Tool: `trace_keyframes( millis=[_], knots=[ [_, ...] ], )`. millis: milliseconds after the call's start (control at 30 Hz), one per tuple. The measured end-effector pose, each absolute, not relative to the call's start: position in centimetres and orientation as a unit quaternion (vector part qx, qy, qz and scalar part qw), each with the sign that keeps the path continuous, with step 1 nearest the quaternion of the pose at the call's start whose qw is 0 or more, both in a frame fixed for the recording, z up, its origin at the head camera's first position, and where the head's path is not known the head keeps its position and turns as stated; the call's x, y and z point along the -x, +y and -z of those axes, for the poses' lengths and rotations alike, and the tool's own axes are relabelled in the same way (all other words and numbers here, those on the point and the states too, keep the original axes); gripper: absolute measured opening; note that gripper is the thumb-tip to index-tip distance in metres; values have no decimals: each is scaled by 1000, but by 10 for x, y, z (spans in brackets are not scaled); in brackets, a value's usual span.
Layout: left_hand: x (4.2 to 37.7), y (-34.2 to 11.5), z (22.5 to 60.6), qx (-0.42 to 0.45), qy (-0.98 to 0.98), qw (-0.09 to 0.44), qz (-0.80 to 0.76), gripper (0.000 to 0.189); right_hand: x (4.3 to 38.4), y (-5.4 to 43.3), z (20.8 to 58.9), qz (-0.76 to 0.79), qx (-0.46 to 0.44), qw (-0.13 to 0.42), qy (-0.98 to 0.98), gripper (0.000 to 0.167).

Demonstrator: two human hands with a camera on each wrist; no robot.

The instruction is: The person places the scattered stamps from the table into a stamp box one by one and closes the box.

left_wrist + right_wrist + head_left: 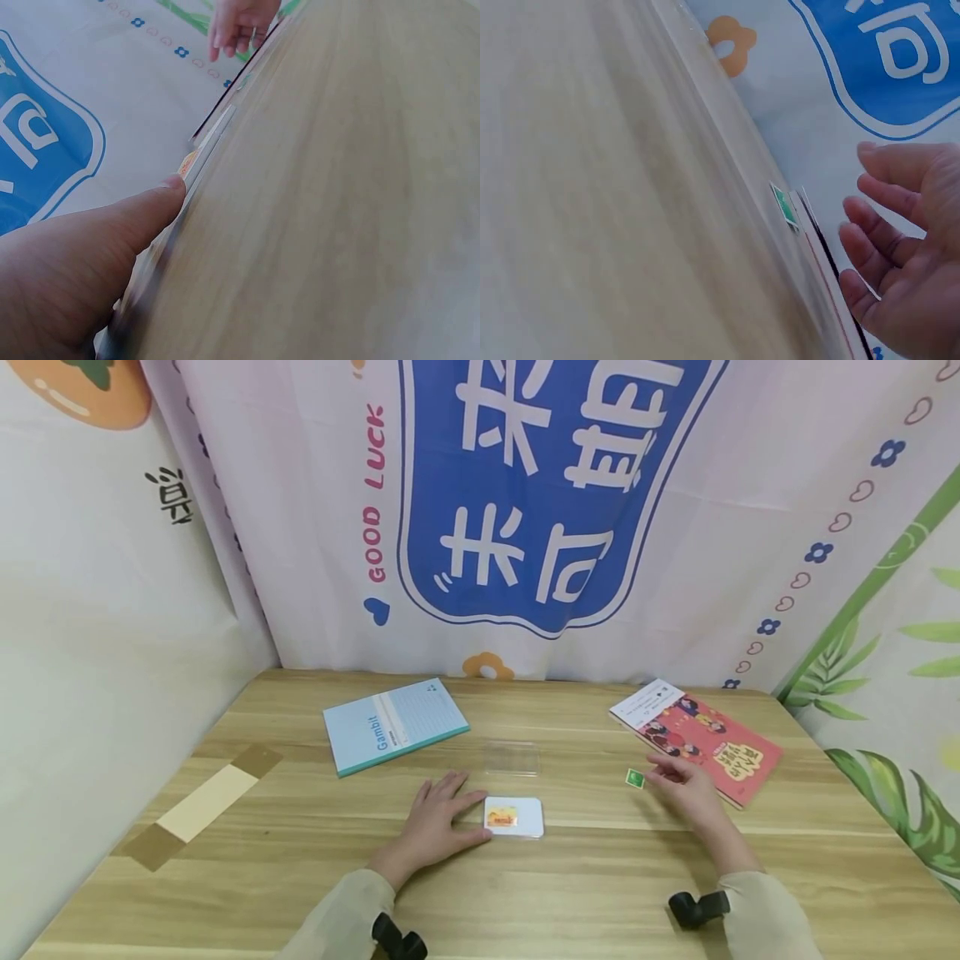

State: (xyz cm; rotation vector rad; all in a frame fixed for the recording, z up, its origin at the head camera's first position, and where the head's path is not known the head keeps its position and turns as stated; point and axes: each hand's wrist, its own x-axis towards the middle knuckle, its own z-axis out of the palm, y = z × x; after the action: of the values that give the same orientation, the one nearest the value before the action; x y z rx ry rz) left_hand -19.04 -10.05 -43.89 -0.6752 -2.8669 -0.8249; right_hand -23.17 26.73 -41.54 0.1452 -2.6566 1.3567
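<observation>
The left hand (437,827) is resting on the desk (330,860), fingers spread, thumb and forefinger touching the card (528,815) at its left edge. The right hand (688,792) is hovering loosely open, holding nothing, beside the stamp (635,778), which is lying right of the card.

Your wood-grain table (585,893), backed by hanging cloth (300,568)
It faces you with a large blue badge (517,602); green leaves (888,785) pattern the covering (885,727) on your right.
</observation>
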Motion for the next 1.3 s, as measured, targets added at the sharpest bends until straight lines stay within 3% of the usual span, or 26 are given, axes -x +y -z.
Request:
trace_keyframes(
  millis=[300,533,1300],
  knots=[
    [190,-100,438,223,-936,40,269,60,236,271,431,-451,-30,68,-890,38],
    [190,-101,438,225,-935,48,269,59,241,267,437,-400,-56,99,-910,32],
    [188,-100,436,223,-935,42,273,59,244,257,437,-358,-14,107,-927,26]
  ],
)
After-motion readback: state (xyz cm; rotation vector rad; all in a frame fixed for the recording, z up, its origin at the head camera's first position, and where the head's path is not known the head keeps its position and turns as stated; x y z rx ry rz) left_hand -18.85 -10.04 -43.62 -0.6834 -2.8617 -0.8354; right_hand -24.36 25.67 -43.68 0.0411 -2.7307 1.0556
